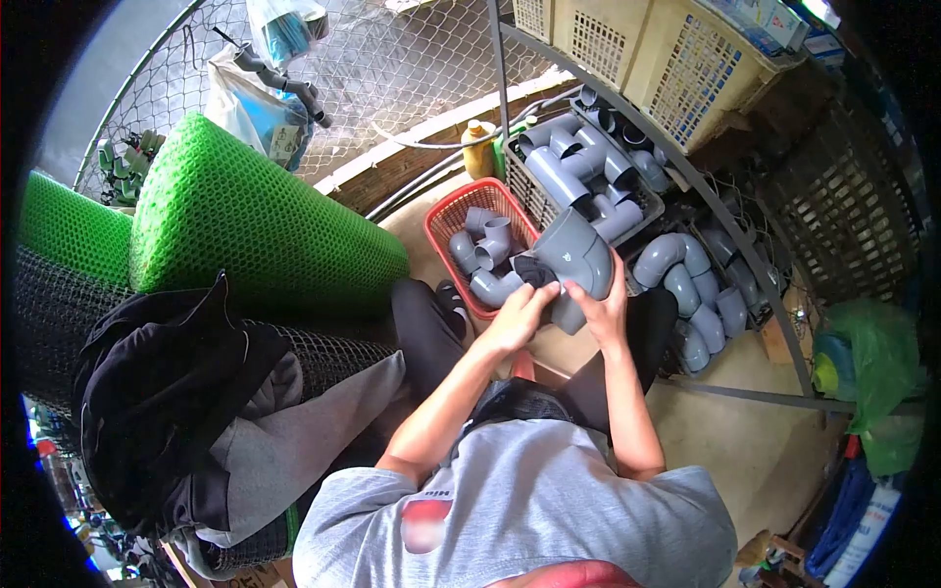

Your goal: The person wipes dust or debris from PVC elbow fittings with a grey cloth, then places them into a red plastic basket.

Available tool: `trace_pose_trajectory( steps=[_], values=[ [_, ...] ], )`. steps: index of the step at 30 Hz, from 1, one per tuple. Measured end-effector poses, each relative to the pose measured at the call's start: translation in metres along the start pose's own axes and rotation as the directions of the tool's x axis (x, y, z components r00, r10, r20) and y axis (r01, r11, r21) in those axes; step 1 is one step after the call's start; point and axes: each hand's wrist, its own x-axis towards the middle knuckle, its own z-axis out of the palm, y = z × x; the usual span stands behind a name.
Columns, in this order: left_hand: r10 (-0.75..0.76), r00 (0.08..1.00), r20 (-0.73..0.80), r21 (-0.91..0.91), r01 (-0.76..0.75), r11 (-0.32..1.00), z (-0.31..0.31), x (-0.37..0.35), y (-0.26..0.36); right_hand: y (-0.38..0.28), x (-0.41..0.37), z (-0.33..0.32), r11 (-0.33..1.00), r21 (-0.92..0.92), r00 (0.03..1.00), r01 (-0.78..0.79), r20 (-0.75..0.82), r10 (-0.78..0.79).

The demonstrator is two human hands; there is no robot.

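Note:
My right hand [604, 312] is wrapped round a large grey PVC pipe elbow [576, 253], held above my lap with one wide mouth tilted up and away from me. My left hand [518, 319] is closed on a dark, crumpled cloth [532, 270] against the left side of the elbow. Just beyond my hands stands a red plastic basket [438, 227] with several smaller grey pipe fittings [493, 242] in it. Part of the elbow is hidden behind my fingers.
Dark crates of grey fittings [559, 176] stand behind and right of the basket, beside a metal rack frame [720, 211]. Rolls of green mesh [265, 216] and a black jacket [167, 392] lie at left. Bottles [478, 152] stand by the fence. Cream crates [676, 59] sit above.

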Motion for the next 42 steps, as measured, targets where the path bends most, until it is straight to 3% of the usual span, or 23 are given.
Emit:
trace_pose_trajectory(
  steps=[2, 4, 6, 8, 10, 12, 16, 17, 18, 19, 20, 21, 23, 26, 28, 31, 34, 35, 36, 38, 40, 41, 42],
  values=[
    [-0.168, 0.985, 0.031, 0.167, 0.160, 0.973, -0.006, -0.009, 0.022, -0.008, -0.003, -0.001, 0.984, 0.118, 0.990, -0.137, 0.050, 0.131],
    [-0.085, 0.994, 0.068, -0.430, 0.106, 0.896, 0.000, 0.001, 0.013, -0.007, -0.006, 0.004, 0.994, 0.037, 0.994, -0.104, 0.050, 0.102],
    [-0.045, 0.996, 0.073, -0.418, 0.072, 0.905, -0.005, 0.008, 0.007, -0.008, -0.008, 0.008, 0.985, 0.130, 0.990, -0.111, 0.106, 0.097],
    [0.038, 0.998, 0.055, -0.360, -0.016, 0.933, -0.001, 0.009, 0.004, -0.010, -0.006, 0.007, 0.982, 0.159, 0.993, -0.097, 0.081, 0.085],
    [-0.037, 0.986, 0.160, 0.028, 0.033, 0.999, -0.007, 0.005, 0.002, -0.010, 0.002, -0.001, 0.966, 0.217, 0.989, -0.143, -0.014, 0.149],
    [0.162, 0.978, 0.132, 0.043, -0.169, 0.985, 0.002, -0.013, 0.020, -0.011, 0.008, -0.009, 0.926, 0.302, 0.972, -0.225, 0.007, 0.234],
    [0.165, 0.969, 0.184, 0.059, -0.179, 0.982, 0.003, -0.020, 0.031, -0.020, 0.014, -0.015, 0.999, -0.034, 0.996, -0.002, 0.093, 0.006],
    [0.413, 0.906, 0.093, 0.215, -0.424, 0.880, 0.006, -0.018, 0.035, -0.035, 0.014, -0.010, 0.999, 0.030, 0.993, 0.014, 0.115, -0.017],
    [0.638, 0.768, 0.045, 0.382, -0.604, 0.700, 0.007, -0.018, 0.039, -0.028, 0.014, -0.010, 0.992, -0.004, 0.985, 0.128, 0.121, -0.127],
    [0.532, 0.842, 0.095, 0.280, -0.535, 0.797, 0.003, -0.021, 0.043, -0.020, 0.011, -0.014, 0.990, -0.025, 0.968, 0.141, 0.215, -0.132],
    [0.530, 0.843, 0.094, 0.278, -0.534, 0.799, -0.004, -0.016, 0.045, -0.015, 0.010, -0.018, 0.986, -0.045, 0.942, 0.160, 0.307, -0.139],
    [0.468, 0.869, 0.164, 0.106, -0.487, 0.867, -0.012, -0.009, 0.049, -0.018, 0.006, -0.016, 0.986, -0.047, 0.941, 0.160, 0.309, -0.138],
    [0.407, 0.877, 0.254, -0.206, -0.362, 0.909, -0.016, -0.001, 0.052, -0.030, -0.009, -0.010, 0.942, 0.241, 0.953, -0.233, 0.249, 0.172],
    [0.273, 0.910, 0.312, -0.527, -0.074, 0.847, -0.016, 0.008, 0.055, -0.044, -0.014, -0.007, 0.945, 0.233, 0.957, -0.228, 0.231, 0.174],
    [0.187, 0.932, 0.310, -0.550, 0.015, 0.835, -0.012, 0.005, 0.058, -0.040, -0.011, -0.005, 0.959, 0.250, 0.979, -0.132, 0.184, 0.087],
    [0.291, 0.907, 0.304, -0.308, -0.195, 0.931, 0.001, 0.008, 0.043, -0.032, -0.004, -0.003, 0.945, 0.322, 0.999, -0.053, 0.008, 0.054],
    [0.450, 0.863, 0.229, -0.034, -0.455, 0.890, 0.003, -0.015, 0.053, -0.014, -0.005, 0.002, 0.820, 0.553, 0.942, -0.150, -0.172, 0.288],
    [0.485, 0.847, 0.217, 0.190, -0.524, 0.830, 0.004, -0.019, 0.051, -0.024, -0.006, 0.000, 0.770, 0.597, 0.919, -0.226, -0.132, 0.373],
    [0.539, 0.771, 0.339, 0.290, -0.631, 0.719, -0.001, -0.019, 0.052, -0.013, -0.008, -0.009, 0.663, 0.668, 0.905, -0.338, 0.037, 0.424],
    [0.541, 0.731, 0.415, 0.402, -0.681, 0.612, -0.010, -0.021, 0.055, -0.013, -0.011, -0.006, 0.568, 0.738, 0.920, -0.365, 0.195, 0.339],
    [0.663, 0.671, 0.332, 0.294, -0.741, 0.604, -0.017, 0.001, 0.053, -0.017, -0.020, 0.003, 0.518, 0.757, 0.908, -0.397, 0.241, 0.344],
    [0.594, 0.769, 0.237, 0.152, -0.633, 0.759, -0.016, 0.001, 0.057, -0.019, -0.021, 0.006, 0.493, 0.773, 0.903, -0.401, 0.242, 0.354],
    [0.560, 0.804, 0.200, 0.056, -0.581, 0.812, -0.018, 0.015, 0.047, -0.023, -0.019, 0.008, 0.498, 0.785, 0.915, -0.369, 0.214, 0.341]
  ],
)
